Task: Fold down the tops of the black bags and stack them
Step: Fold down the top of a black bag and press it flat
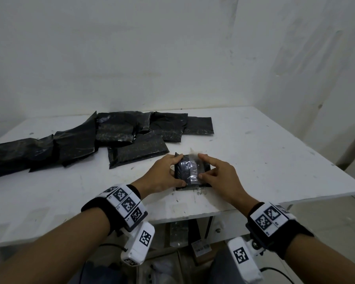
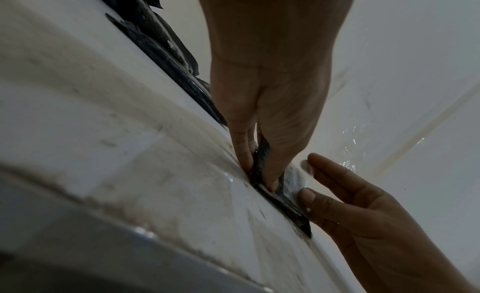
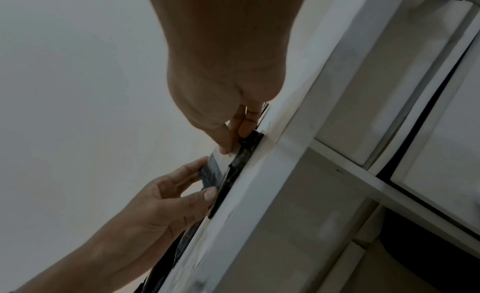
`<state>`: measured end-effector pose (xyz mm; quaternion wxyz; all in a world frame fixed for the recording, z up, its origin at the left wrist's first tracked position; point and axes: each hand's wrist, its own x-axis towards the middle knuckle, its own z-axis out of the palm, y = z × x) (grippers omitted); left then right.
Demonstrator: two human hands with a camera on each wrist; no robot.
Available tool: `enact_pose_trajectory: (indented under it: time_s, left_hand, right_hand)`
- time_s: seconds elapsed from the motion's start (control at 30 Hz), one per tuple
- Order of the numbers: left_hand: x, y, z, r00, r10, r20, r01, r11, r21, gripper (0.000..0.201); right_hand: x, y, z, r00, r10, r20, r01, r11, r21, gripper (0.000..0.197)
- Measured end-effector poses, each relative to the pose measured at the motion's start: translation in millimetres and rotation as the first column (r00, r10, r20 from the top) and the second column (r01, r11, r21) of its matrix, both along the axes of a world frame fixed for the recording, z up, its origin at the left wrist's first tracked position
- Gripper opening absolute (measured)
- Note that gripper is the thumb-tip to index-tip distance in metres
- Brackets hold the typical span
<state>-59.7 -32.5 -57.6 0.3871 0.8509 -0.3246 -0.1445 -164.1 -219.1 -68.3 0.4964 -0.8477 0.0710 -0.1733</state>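
A small folded black bag (image 1: 183, 168) lies on the white table (image 1: 275, 152) just in front of me, with a strip of clear tape (image 1: 193, 171) across its top. My left hand (image 1: 177, 171) pinches the bag's left edge, thumb on top and fingers at the side, as the left wrist view (image 2: 259, 166) also shows. My right hand (image 1: 202, 167) has its index finger and thumb spread straight, pressing on the two ends of the tape (image 2: 298, 174). In the right wrist view the right hand (image 3: 233, 141) touches the tape and bag (image 3: 239, 164).
Several unfolded black bags (image 1: 119, 138) lie overlapping at the back left of the table, reaching to its left edge. White walls close the back and right. The table's front edge (image 1: 193, 214) is near my wrists; a black sheet (image 1: 179, 232) and a labelled box (image 1: 201, 248) sit underneath.
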Motion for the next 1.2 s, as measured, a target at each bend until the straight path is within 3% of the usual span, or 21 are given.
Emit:
enact_pose_trajectory:
  time_s: [0.37,0.47,0.63,0.7,0.8,0.93,1.2]
  left_hand:
    - [-2,0,-1,1.000,-0.015,-0.006,0.015,0.999,-0.031,0.096]
    - [-1,1,-1,1.000,-0.019,-0.002,0.019,0.999,-0.026,0.097]
    - [1,1,-3,0.999,-0.014,0.030,0.015,1.000,-0.008,0.097]
    - [2,1,-5,0.999,-0.015,0.050,0.016,1.000,-0.010,0.098]
    - [2,1,-8,0.996,-0.020,0.088,0.023,0.999,-0.024,0.099]
    - [1,2,-10,0.996,-0.011,0.091,0.016,0.999,-0.050,0.100]
    - [7,6,3,1.000,0.017,-0.002,-0.017,0.993,-0.120,0.102]
  right_hand:
    - [5,8,-6,1.000,-0.015,0.021,0.021,0.943,-0.331,0.070]
    - [5,-1,-7,0.998,-0.070,-0.003,0.065,0.936,-0.347,0.074]
    - [2,-6,-1,0.999,-0.009,-0.037,0.005,0.994,-0.105,0.027]
    - [6,-7,-1,0.991,0.016,-0.131,-0.028,0.996,-0.089,0.022]
    - [14,-10,-2,0.984,0.045,-0.170,-0.076,0.980,-0.183,0.026]
    - [17,-14,2,0.975,0.150,-0.167,-0.173,0.976,-0.132,0.033]
    - [17,-17,-2,0.978,0.142,-0.152,-0.174,0.958,-0.226,0.053]
